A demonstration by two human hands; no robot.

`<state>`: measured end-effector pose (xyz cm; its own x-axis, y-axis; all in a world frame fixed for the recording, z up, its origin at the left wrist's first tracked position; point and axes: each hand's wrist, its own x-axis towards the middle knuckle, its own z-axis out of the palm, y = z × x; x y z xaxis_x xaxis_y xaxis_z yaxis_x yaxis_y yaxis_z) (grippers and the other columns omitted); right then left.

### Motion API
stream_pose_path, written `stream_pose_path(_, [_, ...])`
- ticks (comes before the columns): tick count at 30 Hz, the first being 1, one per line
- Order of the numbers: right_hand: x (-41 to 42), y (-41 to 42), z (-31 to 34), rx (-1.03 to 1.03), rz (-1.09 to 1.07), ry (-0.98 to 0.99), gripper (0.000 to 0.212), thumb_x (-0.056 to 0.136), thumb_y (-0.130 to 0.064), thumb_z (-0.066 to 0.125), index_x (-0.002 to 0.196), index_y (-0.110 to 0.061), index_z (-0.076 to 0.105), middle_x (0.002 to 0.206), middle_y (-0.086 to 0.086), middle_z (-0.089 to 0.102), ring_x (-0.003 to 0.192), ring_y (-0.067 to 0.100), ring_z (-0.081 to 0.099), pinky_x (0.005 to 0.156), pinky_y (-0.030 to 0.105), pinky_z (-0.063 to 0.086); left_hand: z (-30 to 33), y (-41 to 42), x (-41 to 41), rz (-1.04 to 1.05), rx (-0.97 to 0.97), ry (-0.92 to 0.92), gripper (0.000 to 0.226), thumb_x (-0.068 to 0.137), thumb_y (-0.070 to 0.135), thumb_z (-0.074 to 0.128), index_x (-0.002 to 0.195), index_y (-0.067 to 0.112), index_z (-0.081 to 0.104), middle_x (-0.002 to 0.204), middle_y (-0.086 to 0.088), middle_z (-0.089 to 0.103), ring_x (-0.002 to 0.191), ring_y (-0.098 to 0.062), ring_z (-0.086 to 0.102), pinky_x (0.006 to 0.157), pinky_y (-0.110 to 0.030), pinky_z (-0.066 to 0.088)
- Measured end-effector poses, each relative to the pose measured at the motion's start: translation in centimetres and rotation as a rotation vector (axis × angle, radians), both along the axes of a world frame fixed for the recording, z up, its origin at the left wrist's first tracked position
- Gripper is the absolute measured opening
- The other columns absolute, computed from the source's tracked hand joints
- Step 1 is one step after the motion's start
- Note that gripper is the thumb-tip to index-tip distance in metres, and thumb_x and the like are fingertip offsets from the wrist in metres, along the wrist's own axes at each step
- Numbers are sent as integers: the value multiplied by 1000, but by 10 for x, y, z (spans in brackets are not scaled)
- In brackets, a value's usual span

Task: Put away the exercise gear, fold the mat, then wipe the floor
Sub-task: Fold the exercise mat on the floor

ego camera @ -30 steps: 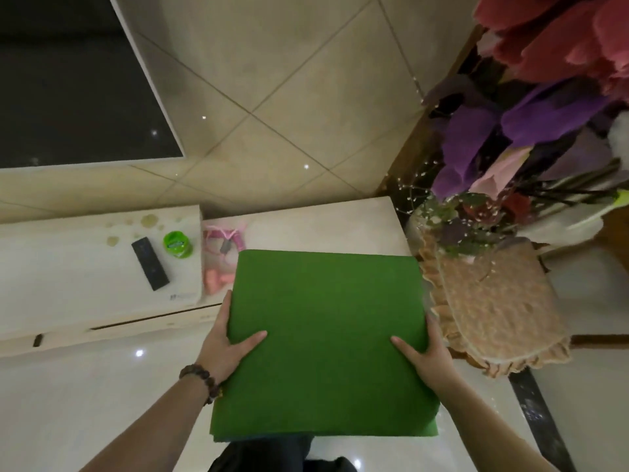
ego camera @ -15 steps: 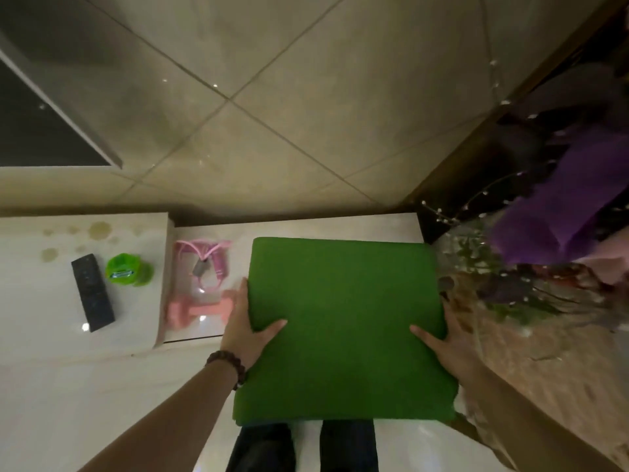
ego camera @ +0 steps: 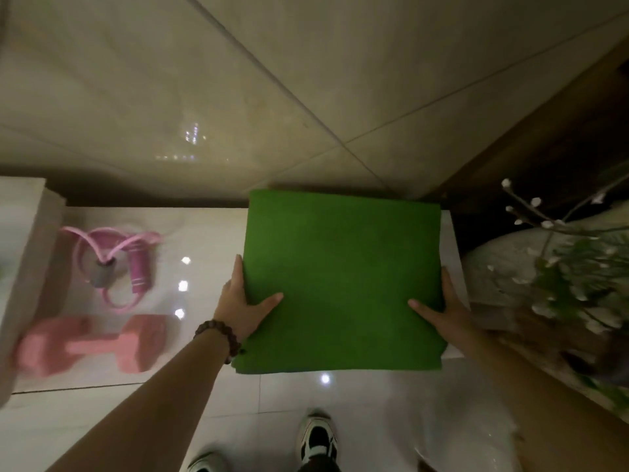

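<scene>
I looked down from the head camera at a folded green mat [ego camera: 342,284], a thick square pad, held level over a low, glossy white ledge [ego camera: 204,233] that stood against the tiled wall. My left hand [ego camera: 240,306] gripped the mat's left edge, thumb pressed on top and fingers reaching along and under the side; my right hand [ego camera: 442,308] mirrored it on the right edge, thumb on top. I judged this two-sided hold was there to keep the folds from springing open while the mat was set down. The mat's far edge sat close to the wall, its near edge overhanging the ledge toward my shoes [ego camera: 316,437]; I could not tell whether it already touched the ledge. Left of the mat, on the same ledge, lay a pink jump rope [ego camera: 115,264] and, nearer me, a pink dumbbell [ego camera: 92,345], both blurred, apparently already stowed. Right of the mat stood a pale vase with flowering branches [ego camera: 561,267]. Wiping the floor seemed yet to come.
</scene>
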<state>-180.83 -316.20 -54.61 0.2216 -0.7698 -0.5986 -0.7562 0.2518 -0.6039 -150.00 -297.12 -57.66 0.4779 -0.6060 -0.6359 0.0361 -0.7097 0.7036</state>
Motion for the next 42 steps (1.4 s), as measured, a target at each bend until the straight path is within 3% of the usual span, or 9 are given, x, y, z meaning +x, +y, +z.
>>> stream_pose_path(6, [-3,7,-14,-28,-72,-6,101,77,-39,74,148,-45,1,150,-2,36,131,25,42,107,39,37,-3,10,-17,75,-85,-27,102,78,31,77,153,33,7,141,6,43,119,-20,49,99,-36,44])
stream_pose_path(12, [-20,7,-14,-73,-106,35,112,59,-59,76,147,-48,6,151,1,33,134,28,39,108,50,36,-1,11,-47,-9,-4,-84,110,76,44,75,152,34,-3,145,-5,39,130,-28,41,105,-52,40])
stream_pose_path(15, [-12,5,-13,-146,-27,282,109,66,-75,62,148,-43,-2,153,9,27,136,36,33,108,53,33,7,1,-51,-136,145,-345,114,76,63,63,152,22,-11,156,-6,21,140,-28,26,109,-52,32])
stream_pose_path(17, [11,6,0,-416,57,433,92,78,-71,47,150,-36,3,154,15,23,137,40,27,107,57,31,14,-9,-48,-233,121,-612,108,80,72,48,152,19,-13,161,-4,-1,147,-25,7,114,-52,20])
stream_pose_path(22, [141,11,7,-935,537,314,56,96,-46,31,149,-34,18,160,5,6,147,29,4,113,61,6,7,-65,-23,-577,9,-1031,87,89,68,16,151,15,-15,156,-6,-23,144,-24,-22,116,-57,-4])
stream_pose_path(26, [201,-2,-27,-706,669,437,50,100,-46,21,146,-50,0,159,4,-17,144,27,-22,111,63,-11,-11,-101,0,-689,71,-1054,92,84,76,12,152,19,-13,158,-8,-23,144,-26,-23,118,-54,-2])
stream_pose_path(30, [208,-15,-47,-526,718,503,50,98,-54,15,144,-53,-5,159,7,-12,145,27,-16,111,62,-10,-27,-106,-1,-711,138,-1027,94,80,78,8,153,22,-10,160,-12,-16,146,-30,-17,119,-52,3])
stream_pose_path(35, [141,-51,-22,-673,556,611,61,93,-63,14,148,-45,-5,158,13,-10,146,27,-13,112,61,-4,-28,-108,-4,-702,152,-1059,96,80,80,4,152,19,-12,160,-14,-12,147,-32,-12,118,-53,4])
stream_pose_path(42, [89,-91,-29,-295,513,679,65,89,-71,16,145,-50,-8,159,9,-11,146,31,-8,110,63,-4,-28,-108,-4,-693,167,-1035,93,82,78,0,152,19,-14,159,-13,-15,146,-27,-17,118,-52,2])
